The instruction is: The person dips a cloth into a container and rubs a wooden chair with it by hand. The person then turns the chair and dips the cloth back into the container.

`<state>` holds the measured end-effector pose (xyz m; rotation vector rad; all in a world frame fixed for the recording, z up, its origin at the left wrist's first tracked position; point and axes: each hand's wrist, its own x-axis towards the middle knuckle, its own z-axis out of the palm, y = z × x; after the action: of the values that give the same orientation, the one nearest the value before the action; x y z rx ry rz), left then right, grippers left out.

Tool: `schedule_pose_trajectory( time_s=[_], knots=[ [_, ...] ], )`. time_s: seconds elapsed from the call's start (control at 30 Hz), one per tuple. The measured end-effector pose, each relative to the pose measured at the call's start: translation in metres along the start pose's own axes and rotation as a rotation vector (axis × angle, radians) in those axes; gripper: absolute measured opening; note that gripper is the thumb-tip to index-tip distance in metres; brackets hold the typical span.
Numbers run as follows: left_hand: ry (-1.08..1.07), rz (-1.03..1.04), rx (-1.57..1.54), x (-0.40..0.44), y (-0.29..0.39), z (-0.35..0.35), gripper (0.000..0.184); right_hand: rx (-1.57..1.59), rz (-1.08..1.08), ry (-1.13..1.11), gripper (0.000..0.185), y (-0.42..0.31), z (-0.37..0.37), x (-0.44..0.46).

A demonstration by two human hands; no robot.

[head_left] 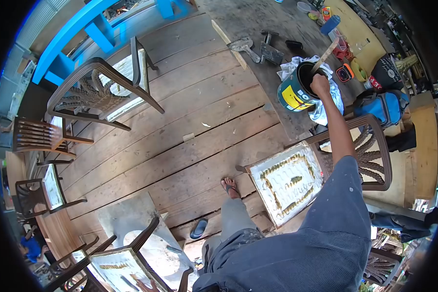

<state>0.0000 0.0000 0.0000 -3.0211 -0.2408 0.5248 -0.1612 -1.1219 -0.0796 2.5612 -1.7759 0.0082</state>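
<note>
My right hand (pixel 320 85) is closed at the mouth of a dark green can (pixel 288 92) with a yellow label. Its fingers are around the lower part of a flat wooden stick (pixel 326 56), whose upper end rises above the rim. What lies deep in the can is hidden. White cloth (pixel 335 100) is bunched around the can on the dark tabletop (pixel 277 114). Below my outstretched arm, a chair seat (pixel 289 182) carries whitish material with yellow-brown lines along its border. My left hand is out of the picture.
Trowel-like tools (pixel 246 47), a blue bottle (pixel 330 24) and a blue backpack (pixel 387 108) lie around the can. Carved chairs (pixel 100 63) stand on the plank floor (pixel 180 131). At bottom left, a partial hand (pixel 143 284), owner unclear, rests over another pale seat (pixel 117 267). A loose sandal (pixel 199 228) lies below.
</note>
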Motion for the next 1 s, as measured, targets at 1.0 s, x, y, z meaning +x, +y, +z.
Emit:
schedule_pose_trajectory(
  time_s=[1.0],
  knots=[
    [0.088,0.031,-0.196,0.030,-0.051,0.076,0.095,0.783,0.038,-0.156,0.024,0.028,-0.070,-0.054]
  ],
)
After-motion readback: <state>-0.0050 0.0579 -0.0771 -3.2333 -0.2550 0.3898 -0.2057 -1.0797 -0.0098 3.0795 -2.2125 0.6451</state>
